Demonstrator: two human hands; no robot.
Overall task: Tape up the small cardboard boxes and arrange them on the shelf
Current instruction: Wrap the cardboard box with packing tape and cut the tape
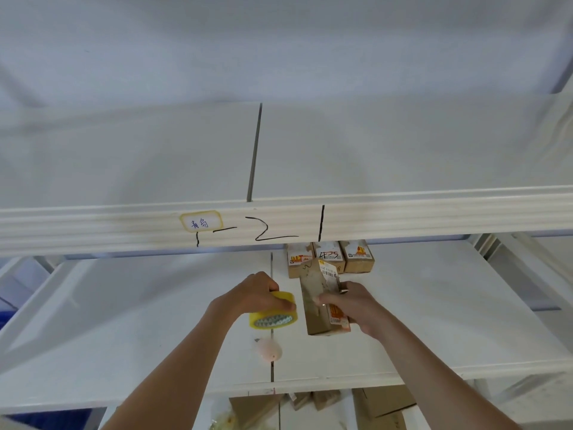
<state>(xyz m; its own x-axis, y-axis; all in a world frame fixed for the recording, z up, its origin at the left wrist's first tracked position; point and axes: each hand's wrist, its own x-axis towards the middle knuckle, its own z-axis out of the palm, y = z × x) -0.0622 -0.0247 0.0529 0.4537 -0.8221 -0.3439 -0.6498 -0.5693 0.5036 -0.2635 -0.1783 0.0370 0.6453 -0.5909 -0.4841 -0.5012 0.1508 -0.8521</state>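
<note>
My left hand (257,293) grips a yellow roll of tape (274,311) above the white middle shelf (139,321). To its right, my right hand (350,305) holds a long small cardboard box (314,293) with orange and white labels, its fingers curled over the top face. The box points away from me toward the back of the shelf. Behind it, three small cardboard boxes (330,256) stand in a row at the rear, partly hidden by the upper shelf's front beam.
The upper shelf beam (403,218) crosses the view with a handwritten label and black marker strokes. A pale pink round object (269,349) lies on the shelf near its seam. Below the shelf edge, more cardboard boxes (381,401) lie on a lower level.
</note>
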